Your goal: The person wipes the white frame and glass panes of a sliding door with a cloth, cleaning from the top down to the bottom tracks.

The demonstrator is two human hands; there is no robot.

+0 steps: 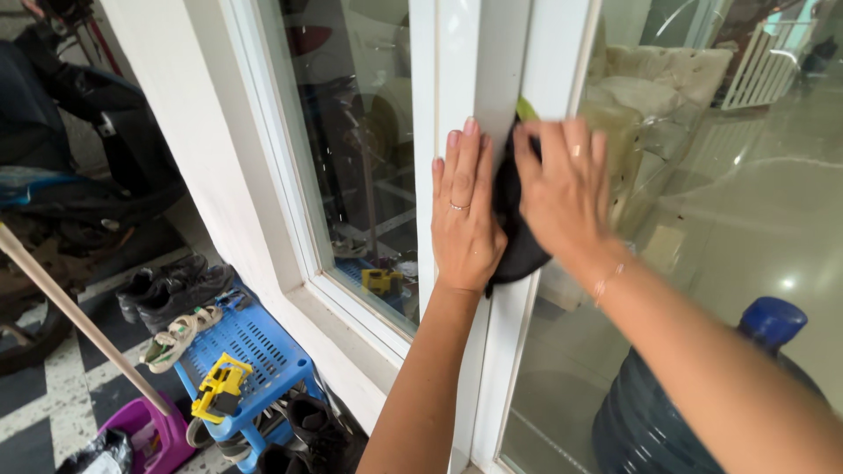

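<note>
Cloth (514, 237): dark, crumpled, pinned between both hands against white frame (492, 70) | right hand (566, 189): fingers spread, pressing cloth | left hand (464, 215): flat, open, touching cloth's edge.

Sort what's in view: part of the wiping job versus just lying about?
In use:
- left hand, flat on the white door frame
- right hand, pressing the dark cloth to that frame

Lying about:
- blue shoe rack
- yellow toy truck
- shoes
- wooden pole
- water jug
- scooter
</note>
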